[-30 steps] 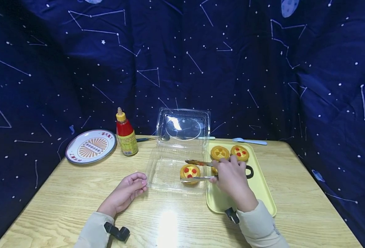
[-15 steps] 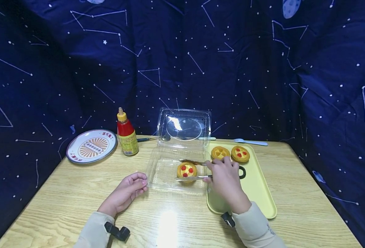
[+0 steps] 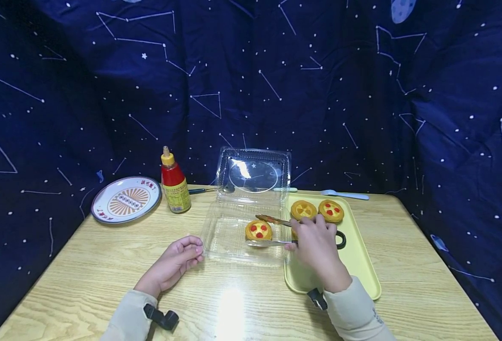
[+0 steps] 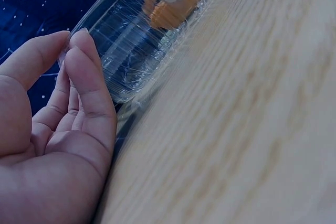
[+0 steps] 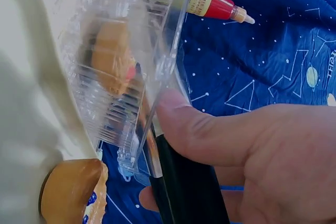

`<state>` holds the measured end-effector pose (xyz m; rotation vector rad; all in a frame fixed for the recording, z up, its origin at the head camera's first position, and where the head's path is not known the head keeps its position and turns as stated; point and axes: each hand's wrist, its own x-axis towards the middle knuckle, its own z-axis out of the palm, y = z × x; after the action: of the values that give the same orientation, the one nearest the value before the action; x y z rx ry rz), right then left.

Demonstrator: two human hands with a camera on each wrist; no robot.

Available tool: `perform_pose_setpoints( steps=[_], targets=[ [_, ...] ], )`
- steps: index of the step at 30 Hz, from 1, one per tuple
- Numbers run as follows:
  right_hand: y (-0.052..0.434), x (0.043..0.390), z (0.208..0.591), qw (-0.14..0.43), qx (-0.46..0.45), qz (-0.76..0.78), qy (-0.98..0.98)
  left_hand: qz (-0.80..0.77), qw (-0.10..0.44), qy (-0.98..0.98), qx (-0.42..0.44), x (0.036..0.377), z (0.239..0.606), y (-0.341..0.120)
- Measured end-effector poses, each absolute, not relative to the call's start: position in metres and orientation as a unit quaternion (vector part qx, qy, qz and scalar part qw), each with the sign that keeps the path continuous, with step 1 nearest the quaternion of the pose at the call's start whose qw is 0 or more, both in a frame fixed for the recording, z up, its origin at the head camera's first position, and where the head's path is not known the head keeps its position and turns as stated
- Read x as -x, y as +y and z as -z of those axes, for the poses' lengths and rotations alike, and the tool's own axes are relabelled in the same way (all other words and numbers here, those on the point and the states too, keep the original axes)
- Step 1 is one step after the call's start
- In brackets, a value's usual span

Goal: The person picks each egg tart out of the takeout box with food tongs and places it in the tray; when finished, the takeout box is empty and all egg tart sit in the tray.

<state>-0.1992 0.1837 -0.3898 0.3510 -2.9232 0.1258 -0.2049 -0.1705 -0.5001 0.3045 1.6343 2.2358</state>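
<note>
In the head view a clear plastic clamshell container (image 3: 225,237) lies with its lid (image 3: 253,175) raised at the back. My left hand (image 3: 175,260) pinches its left rim between thumb and fingers, as the left wrist view also shows. An egg tart (image 3: 259,230) topped with red pieces sits in the container's right half. My right hand (image 3: 317,244) grips black-handled metal tongs (image 3: 268,243). Their spread arms reach over the container's right wall, one behind the tart and one along its front edge; whether they touch it I cannot tell.
A yellow tray (image 3: 357,260) on the right bears more tarts (image 3: 331,211), one mostly hidden by my right hand. A blue fork (image 3: 345,194) lies behind it. A sauce bottle (image 3: 176,187) and a patterned plate (image 3: 126,200) stand at the back left. Dark cloth hangs behind the table.
The tongs went left around the tart, then drew back right and their arms now stand wider. The tart has shifted slightly left and back in the container. My left hand has stayed put.
</note>
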Motion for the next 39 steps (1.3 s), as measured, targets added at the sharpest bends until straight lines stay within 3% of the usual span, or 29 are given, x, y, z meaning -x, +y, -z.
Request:
perform_pose_setpoints(
  steps=[17,39],
  targets=[
    [0.17,0.194,0.397,0.129,-0.15,0.008,-0.98,-0.79,0.177,0.577,-0.11,0.204,0.498,-0.171],
    [0.186,0.192,0.375,0.177,-0.156,-0.083,-0.968,-0.789,0.176,0.58,-0.105,0.204,0.499,-0.172]
  ],
)
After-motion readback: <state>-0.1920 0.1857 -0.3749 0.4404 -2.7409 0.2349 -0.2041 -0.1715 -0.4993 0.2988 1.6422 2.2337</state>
